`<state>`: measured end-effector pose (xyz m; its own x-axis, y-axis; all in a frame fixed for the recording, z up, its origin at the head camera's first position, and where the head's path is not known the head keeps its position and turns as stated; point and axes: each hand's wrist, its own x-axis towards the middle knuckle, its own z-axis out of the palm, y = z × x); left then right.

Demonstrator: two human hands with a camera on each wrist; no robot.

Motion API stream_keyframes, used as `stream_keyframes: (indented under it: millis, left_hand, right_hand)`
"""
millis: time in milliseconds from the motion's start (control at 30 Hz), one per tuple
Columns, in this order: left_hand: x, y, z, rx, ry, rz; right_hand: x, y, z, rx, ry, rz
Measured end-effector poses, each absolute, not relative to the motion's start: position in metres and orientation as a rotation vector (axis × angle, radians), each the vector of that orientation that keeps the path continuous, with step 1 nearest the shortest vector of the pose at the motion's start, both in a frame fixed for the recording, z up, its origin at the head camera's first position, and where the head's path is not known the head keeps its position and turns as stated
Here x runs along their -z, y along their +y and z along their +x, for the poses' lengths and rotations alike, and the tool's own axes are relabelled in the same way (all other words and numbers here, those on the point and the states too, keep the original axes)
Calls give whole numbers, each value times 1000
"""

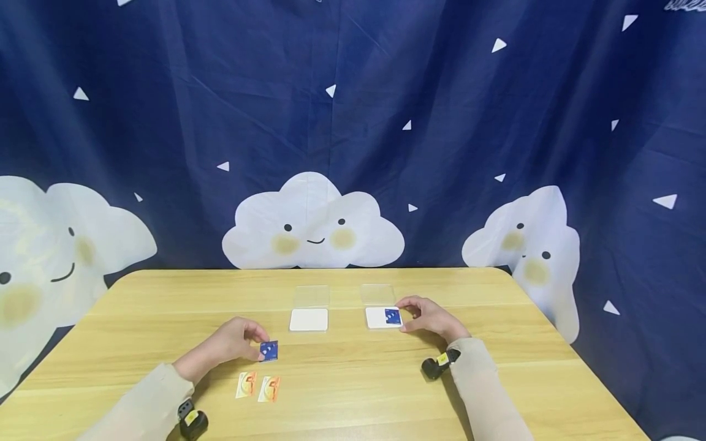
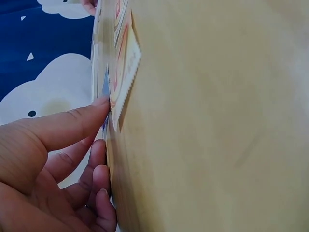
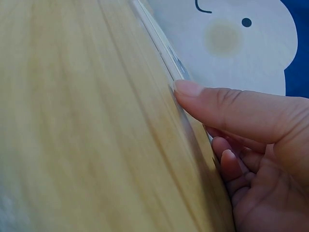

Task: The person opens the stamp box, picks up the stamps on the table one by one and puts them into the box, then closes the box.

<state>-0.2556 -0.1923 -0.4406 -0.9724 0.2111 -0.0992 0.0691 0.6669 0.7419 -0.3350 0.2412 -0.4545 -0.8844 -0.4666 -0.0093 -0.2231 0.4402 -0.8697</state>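
In the head view my left hand (image 1: 239, 341) pinches a small blue stamp (image 1: 269, 351) by its left side, close over the table. The left wrist view has the thumb tip against the thin blue stamp (image 2: 105, 82), seen nearly edge-on. My right hand (image 1: 432, 317) holds the right end of a flat white case (image 1: 376, 317), thumb at the near corner and fingers at the far one. Another blue stamp (image 1: 393, 316) lies on the right part of that case. In the right wrist view the thumb touches the case's edge (image 3: 161, 43).
A second white case (image 1: 309, 320) lies to the left, a clear lid (image 1: 311, 296) folded back behind it. Another clear lid (image 1: 377, 294) lies behind the right case. Two orange-and-white stamps (image 1: 246, 384) lie nearer, below the left hand. A dark blue curtain hangs behind the wooden table (image 1: 353, 398).
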Motion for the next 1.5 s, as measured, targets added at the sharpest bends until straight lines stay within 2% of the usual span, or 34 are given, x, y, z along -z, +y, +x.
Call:
stream_keyframes:
  millis: [600, 867, 1500]
  left_hand:
    - [439, -194, -258, -1314, 2618, 267]
    - [440, -197, -258, -1358, 2613, 368]
    - [437, -197, -260, -1347, 2599, 268]
  right_hand:
    - [457, 242, -336, 1398, 2466, -592]
    - [455, 242, -336, 1390, 2479, -559]
    - [455, 241, -335, 1393, 2485, -575]
